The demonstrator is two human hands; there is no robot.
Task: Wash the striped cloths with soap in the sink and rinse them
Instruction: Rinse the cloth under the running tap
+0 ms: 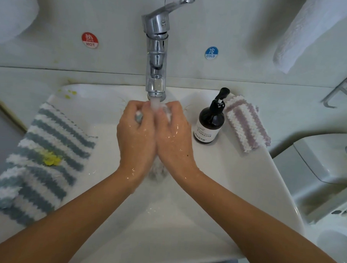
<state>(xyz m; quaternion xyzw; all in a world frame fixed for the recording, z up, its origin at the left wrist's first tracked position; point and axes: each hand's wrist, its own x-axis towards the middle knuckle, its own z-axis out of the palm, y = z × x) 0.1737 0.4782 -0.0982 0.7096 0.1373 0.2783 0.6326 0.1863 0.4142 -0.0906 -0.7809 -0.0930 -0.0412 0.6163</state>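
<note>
My left hand (136, 133) and right hand (174, 137) pressed together, both clenched on a wet cloth (158, 168) between my palms, under the running faucet (156, 51), over the sink (246, 174), blue-striped cloth (42, 157) on left rim, pink-striped cloth (246, 122) right beside soap bottle (209, 123).

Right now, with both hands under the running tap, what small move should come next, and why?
Probably keep kneading the bunched cloth under the stream, then squeeze it out. The left hand and right hand clamp it together below the faucet, with water running over it. The blue-striped cloth on the sink rim, with its yellow stain, looks like the next job.
</note>
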